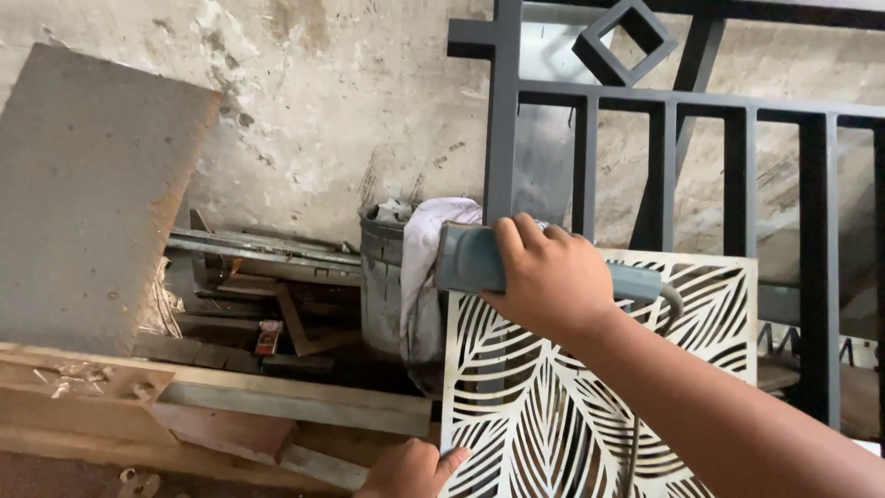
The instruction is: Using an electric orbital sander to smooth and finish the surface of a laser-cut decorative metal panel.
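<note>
- Cream-coloured metal panel [590, 387], cut through with a leaf pattern, is stood upright at lower centre, in front of a dark grey metal railing of square tubes [737, 166].
- A grey-blue hand-held power tool [475, 261] is laid along the panel's top edge, with its cord seen running down behind the cut-outs.
- The right hand [548, 277] is closed around the tool's body from above, fingers wrapped over it.
- The left hand [410, 470] is set at the panel's lower left edge, the thumb pressed on the face; how far the fingers are curled behind cannot be told.
- A dented grey metal bucket [380, 295] is seen just left of the panel, with a white cloth [424, 267] draped over its rim.
- A large grey board [83, 194] is leaned against the stained plaster wall [350, 101] at left.
- Wooden planks and offcuts [212, 406] are piled below the board, and metal bars [263, 249] are laid behind the bucket.
</note>
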